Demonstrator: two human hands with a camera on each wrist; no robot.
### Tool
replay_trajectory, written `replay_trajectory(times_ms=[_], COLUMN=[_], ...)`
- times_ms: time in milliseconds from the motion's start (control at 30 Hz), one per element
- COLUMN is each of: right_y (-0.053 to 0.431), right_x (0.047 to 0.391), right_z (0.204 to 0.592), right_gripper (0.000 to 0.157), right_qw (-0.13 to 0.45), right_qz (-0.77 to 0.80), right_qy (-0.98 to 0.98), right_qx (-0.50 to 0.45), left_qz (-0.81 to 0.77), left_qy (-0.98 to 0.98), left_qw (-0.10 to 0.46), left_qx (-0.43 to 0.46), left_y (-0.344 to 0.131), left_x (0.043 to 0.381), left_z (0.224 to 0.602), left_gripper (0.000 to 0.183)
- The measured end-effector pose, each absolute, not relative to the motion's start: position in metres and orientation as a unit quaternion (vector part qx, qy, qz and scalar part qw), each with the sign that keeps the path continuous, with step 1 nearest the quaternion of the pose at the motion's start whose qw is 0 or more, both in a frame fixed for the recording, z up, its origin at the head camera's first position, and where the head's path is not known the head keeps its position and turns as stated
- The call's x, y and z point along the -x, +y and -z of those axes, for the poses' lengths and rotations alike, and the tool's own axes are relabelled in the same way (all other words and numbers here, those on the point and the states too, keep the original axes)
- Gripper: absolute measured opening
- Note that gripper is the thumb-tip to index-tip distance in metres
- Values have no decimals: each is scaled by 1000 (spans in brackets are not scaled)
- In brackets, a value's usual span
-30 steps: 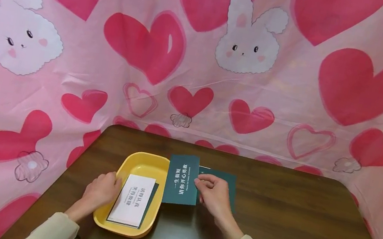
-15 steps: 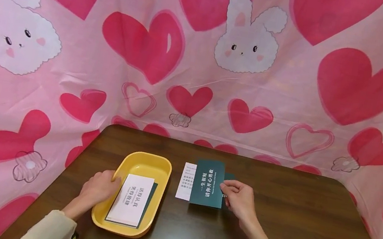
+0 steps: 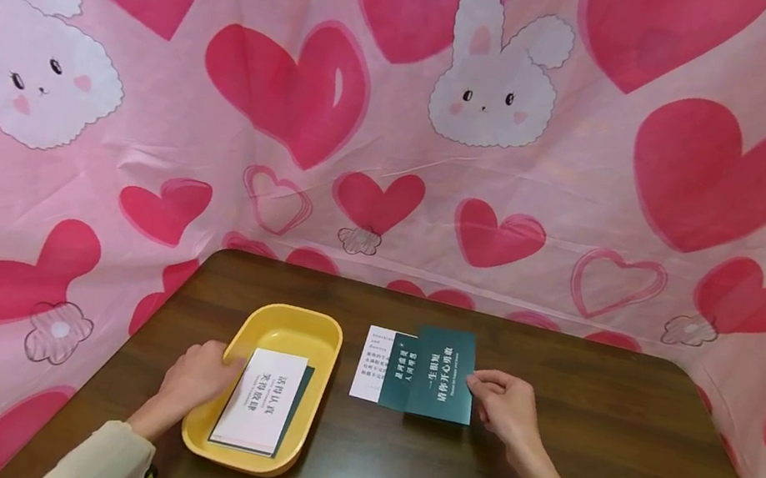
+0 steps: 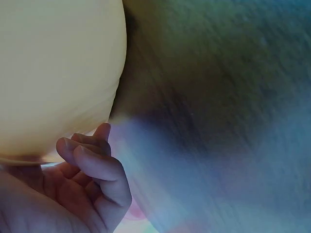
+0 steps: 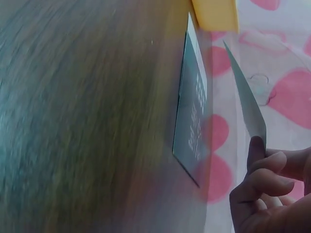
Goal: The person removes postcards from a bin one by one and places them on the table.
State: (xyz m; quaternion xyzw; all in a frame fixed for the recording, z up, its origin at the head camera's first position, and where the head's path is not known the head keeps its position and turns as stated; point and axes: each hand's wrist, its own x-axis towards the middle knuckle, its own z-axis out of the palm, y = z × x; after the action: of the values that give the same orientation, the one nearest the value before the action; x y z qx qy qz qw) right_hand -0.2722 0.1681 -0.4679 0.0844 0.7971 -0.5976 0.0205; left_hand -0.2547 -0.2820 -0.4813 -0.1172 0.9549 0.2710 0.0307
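My right hand (image 3: 508,416) pinches a dark green card (image 3: 444,374) with white lettering by its right edge. In the right wrist view the held card (image 5: 249,99) is raised above the table, tilted, between thumb and fingers. Behind it in the head view, another green card (image 3: 397,372) lies on the table, partly overlapping a white printed card (image 3: 371,364). My left hand (image 3: 198,379) grips the left rim of a yellow plastic tray (image 3: 283,336). A white card (image 3: 257,400) lies in the tray on top of a green one (image 3: 296,410).
The brown wooden table (image 3: 607,446) extends right of the cards. Pink cloth (image 3: 398,148) printed with hearts and rabbits hangs behind the table and along both sides.
The right hand has carried the green card rightward from beside the tray's right rim, uncovering the white card and part of the green card on the table. The left hand stays at the tray.
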Motion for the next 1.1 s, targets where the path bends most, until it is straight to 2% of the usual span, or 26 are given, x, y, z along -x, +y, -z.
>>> replay_trajectory(times_ms=[733, 1100], right_y=[209, 216], right_x=[276, 283], right_z=[488, 492], right_gripper=[36, 32], right_qw=[50, 56], right_qz=[541, 537], right_qy=[833, 835], right_qx=[-103, -102], left_qz=[-247, -255], left_qy=[960, 957], left_qw=[37, 35], left_qx=[127, 132], left_y=[-275, -275], left_x=[253, 256], left_z=[486, 485], left_gripper=[23, 24])
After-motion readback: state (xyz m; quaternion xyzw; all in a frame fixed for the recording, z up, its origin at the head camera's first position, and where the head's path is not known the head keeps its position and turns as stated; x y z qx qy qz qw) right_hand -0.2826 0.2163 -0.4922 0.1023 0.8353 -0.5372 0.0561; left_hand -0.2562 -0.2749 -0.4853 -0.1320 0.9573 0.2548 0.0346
